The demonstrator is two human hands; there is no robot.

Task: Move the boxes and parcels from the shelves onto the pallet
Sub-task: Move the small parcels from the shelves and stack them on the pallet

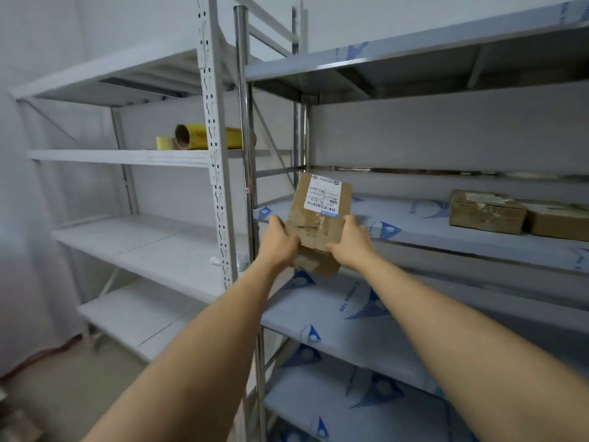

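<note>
A small worn cardboard box (318, 218) with a white shipping label hangs tilted at the left front corner of the steel shelf (446, 240). My left hand (282, 242) grips its left side and my right hand (352, 242) grips its right side. Two more cardboard boxes sit side by side further right on the same shelf level: a taped, scuffed one (486, 212) and a plainer one (557, 223) at the frame's edge. The pallet is not in view.
The steel rack has blue-printed film on its boards, with lower levels (344, 317) below the box. A white rack (143, 240) stands to the left; yellow rolls (197, 137) lie on its upper shelf. Upright posts (247, 173) separate the two racks.
</note>
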